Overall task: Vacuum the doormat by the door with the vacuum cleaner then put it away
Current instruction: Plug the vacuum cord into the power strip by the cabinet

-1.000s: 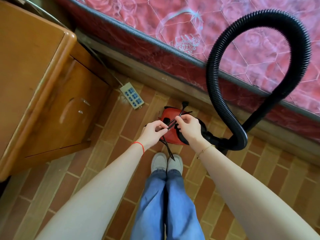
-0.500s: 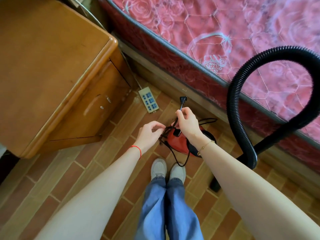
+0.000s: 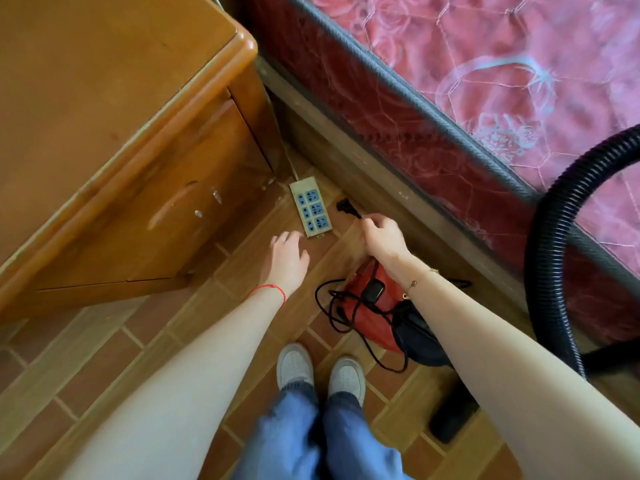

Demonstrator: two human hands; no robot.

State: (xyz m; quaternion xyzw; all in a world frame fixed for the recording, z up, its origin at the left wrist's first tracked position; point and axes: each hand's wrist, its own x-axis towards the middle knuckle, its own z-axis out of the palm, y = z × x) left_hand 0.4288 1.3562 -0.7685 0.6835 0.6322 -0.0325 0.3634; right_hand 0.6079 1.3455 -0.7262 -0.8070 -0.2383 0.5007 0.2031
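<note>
A small red and black vacuum cleaner (image 3: 372, 317) sits on the tiled floor just ahead of my feet, its black cord (image 3: 334, 318) looped loosely over and beside it. My right hand (image 3: 382, 237) pinches the cord just behind the black plug (image 3: 347, 207), which hovers right of a white power strip (image 3: 310, 211) with blue sockets. My left hand (image 3: 285, 259) is open, fingers apart, just below and left of the strip, holding nothing. The black ribbed hose (image 3: 550, 251) arcs up at the right. No doormat is in view.
A wooden bedside cabinet (image 3: 114, 140) with a drawer fills the left. A bed with a red patterned mattress (image 3: 485, 81) and wooden frame runs along the right. The power strip lies in the narrow gap between them. A black nozzle (image 3: 450, 422) lies near my right foot.
My left hand has let go of the cord and opened toward the power strip. My right hand has carried the plug forward, down beside the strip. The view has shifted closer to the floor.
</note>
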